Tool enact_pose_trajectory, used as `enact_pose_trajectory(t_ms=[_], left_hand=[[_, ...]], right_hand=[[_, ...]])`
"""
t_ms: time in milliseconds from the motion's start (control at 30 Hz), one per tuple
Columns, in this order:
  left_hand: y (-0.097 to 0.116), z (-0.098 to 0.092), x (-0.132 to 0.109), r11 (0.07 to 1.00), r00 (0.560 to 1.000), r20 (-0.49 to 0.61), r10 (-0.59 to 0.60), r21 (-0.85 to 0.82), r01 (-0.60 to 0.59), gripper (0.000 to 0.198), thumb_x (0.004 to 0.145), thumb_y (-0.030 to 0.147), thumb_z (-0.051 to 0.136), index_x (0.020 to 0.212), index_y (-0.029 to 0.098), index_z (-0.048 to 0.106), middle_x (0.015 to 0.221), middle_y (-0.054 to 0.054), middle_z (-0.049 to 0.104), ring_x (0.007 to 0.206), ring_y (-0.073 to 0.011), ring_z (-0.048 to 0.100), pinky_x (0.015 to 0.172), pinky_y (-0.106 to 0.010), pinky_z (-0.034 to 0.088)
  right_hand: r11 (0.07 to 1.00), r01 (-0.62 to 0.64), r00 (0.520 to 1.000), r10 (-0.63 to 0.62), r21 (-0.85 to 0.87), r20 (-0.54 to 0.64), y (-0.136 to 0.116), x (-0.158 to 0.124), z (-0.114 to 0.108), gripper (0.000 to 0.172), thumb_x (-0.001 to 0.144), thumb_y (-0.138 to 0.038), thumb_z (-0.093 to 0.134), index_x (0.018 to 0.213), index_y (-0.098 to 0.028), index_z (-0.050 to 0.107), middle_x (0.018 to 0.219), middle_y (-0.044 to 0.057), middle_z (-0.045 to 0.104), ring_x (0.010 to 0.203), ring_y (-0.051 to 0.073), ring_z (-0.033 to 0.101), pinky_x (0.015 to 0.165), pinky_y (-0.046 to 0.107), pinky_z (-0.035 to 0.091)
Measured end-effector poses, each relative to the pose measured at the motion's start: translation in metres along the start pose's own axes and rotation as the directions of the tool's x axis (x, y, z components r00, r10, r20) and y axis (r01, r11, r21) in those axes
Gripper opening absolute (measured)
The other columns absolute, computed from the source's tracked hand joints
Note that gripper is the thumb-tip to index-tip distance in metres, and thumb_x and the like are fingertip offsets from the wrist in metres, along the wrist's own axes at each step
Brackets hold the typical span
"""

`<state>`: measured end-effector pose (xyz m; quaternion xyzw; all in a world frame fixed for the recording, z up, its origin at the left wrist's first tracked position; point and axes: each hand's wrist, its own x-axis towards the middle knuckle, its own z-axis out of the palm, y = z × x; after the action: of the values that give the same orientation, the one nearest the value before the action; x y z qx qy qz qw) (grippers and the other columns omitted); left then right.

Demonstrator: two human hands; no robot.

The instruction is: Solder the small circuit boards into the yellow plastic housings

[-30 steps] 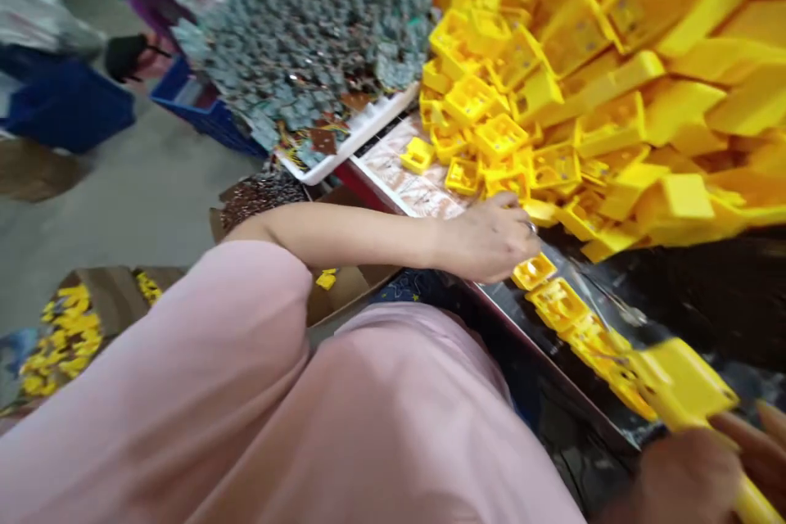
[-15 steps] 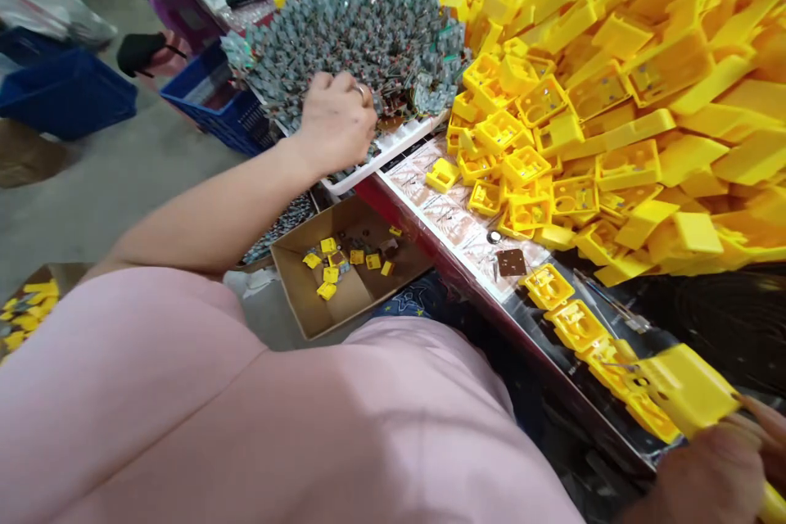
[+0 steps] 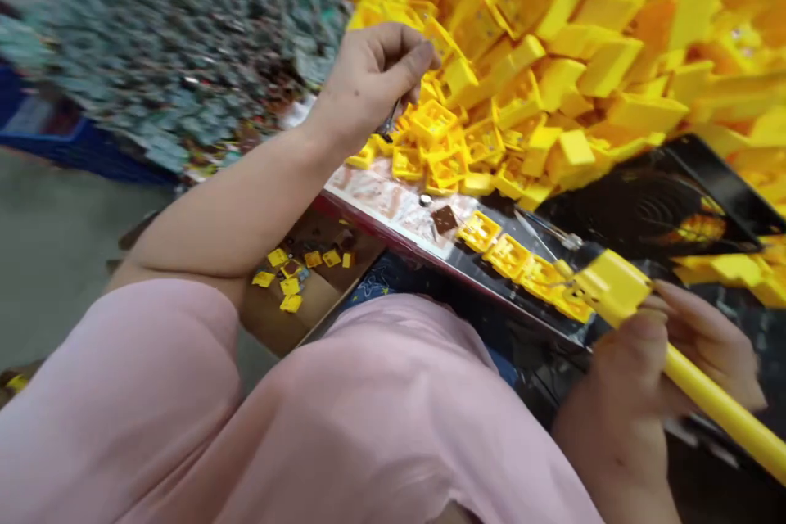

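My left hand (image 3: 374,78) is raised over the edge of a big heap of yellow plastic housings (image 3: 553,33), fingers pinched on a small dark part I cannot make out. My right hand (image 3: 651,368) grips a long yellow plastic piece (image 3: 663,327) with a square head, near the table's front edge. A row of small yellow square housings (image 3: 521,262) lies on the black mat (image 3: 644,205) just left of that head. A small brown board (image 3: 443,219) and a tiny round part lie on the table strip below my left hand.
A pile of grey-green circuit boards (image 3: 172,41) fills a tray at the upper left. A cardboard box (image 3: 300,286) with a few yellow bits sits below the table edge by my lap. Blue crates (image 3: 74,139) stand on the floor at left.
My left hand left the circuit-board pile and moved right, over the yellow housings, now pinching something small. The camera swung right and closer. My right hand came further into view, holding the yellow piece.
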<state>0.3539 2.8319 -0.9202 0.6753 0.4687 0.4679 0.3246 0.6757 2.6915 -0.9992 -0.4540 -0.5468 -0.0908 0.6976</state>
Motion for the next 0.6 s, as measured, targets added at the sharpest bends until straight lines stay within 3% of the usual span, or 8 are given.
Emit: enact_pose_trajectory(t_ms=[67,133,200,267,333,467,600], left_hand=[[0.003,0.036,-0.006,0.996,0.962,0.264,0.076,0.019,-0.084,0.023,0.095,0.035,0.056,0.093,0.019,0.072,0.078,-0.003,0.07,0.059,-0.0112,0.056,0.054,-0.03,0.042],[0.004,0.068,-0.021,0.956,0.822,0.54,0.184,0.098,-0.278,0.024,0.095,0.026,0.054,0.096,0.017,0.076,0.089,-0.005,0.075,0.075,-0.0147,0.065,0.066,-0.03,0.049],[0.001,0.092,-0.038,0.837,0.69,0.679,0.249,0.208,-0.507,0.025,0.095,0.02,0.052,0.092,0.017,0.077,0.091,-0.006,0.076,0.083,-0.0181,0.068,0.078,-0.034,0.051],[-0.005,0.105,-0.051,0.714,0.67,0.694,0.264,0.327,-0.619,0.024,0.096,0.019,0.052,0.092,0.017,0.076,0.088,-0.006,0.075,0.082,-0.0197,0.068,0.085,-0.038,0.05],[-0.007,0.109,-0.054,0.67,0.691,0.677,0.253,0.393,-0.63,0.022,0.097,0.02,0.052,0.095,0.018,0.074,0.084,-0.005,0.075,0.079,-0.0191,0.068,0.088,-0.038,0.048],[0.004,0.104,-0.046,0.705,0.703,0.704,0.102,0.447,-0.55,0.02,0.093,0.022,0.054,0.09,0.019,0.073,0.08,-0.001,0.074,0.075,-0.0174,0.067,0.079,-0.032,0.045],[0.02,0.109,-0.041,0.727,0.629,0.775,-0.055,0.463,-0.507,0.018,0.089,0.024,0.056,0.089,0.021,0.074,0.085,-0.001,0.074,0.082,-0.0182,0.068,0.079,-0.032,0.042]], right_hand=[[0.999,0.03,0.999,-0.032,0.044,0.036,-0.003,0.003,-0.006,0.028,0.077,-0.039,0.088,0.101,-0.025,0.084,0.075,0.004,0.077,0.048,0.016,0.064,0.042,0.024,0.049],[0.999,0.024,0.996,-0.028,0.048,0.08,-0.003,0.004,-0.016,0.026,0.081,-0.031,0.086,0.106,-0.023,0.083,0.084,0.005,0.078,0.056,0.015,0.067,0.05,0.023,0.054],[0.999,0.01,0.992,-0.014,0.03,0.122,0.0,0.003,-0.029,0.026,0.083,-0.025,0.084,0.109,-0.021,0.082,0.086,0.005,0.078,0.06,0.014,0.069,0.055,0.022,0.055],[1.0,-0.022,0.983,0.02,0.005,0.18,0.003,0.002,-0.042,0.029,0.084,-0.019,0.083,0.112,-0.021,0.081,0.089,0.006,0.079,0.063,0.014,0.07,0.06,0.021,0.056],[0.998,-0.056,0.968,0.056,-0.01,0.244,0.008,0.002,-0.052,0.033,0.083,-0.015,0.081,0.116,-0.021,0.08,0.091,0.006,0.08,0.066,0.015,0.072,0.064,0.021,0.059],[0.998,-0.066,0.943,0.063,-0.002,0.327,0.017,0.0,-0.066,0.045,0.08,-0.017,0.083,0.124,-0.025,0.077,0.098,0.004,0.08,0.064,0.015,0.072,0.058,0.022,0.059],[0.98,-0.195,0.899,0.193,-0.036,0.393,0.012,-0.005,-0.076,0.051,0.076,-0.025,0.087,0.126,-0.028,0.075,0.102,0.003,0.08,0.066,0.017,0.074,0.055,0.025,0.062]])
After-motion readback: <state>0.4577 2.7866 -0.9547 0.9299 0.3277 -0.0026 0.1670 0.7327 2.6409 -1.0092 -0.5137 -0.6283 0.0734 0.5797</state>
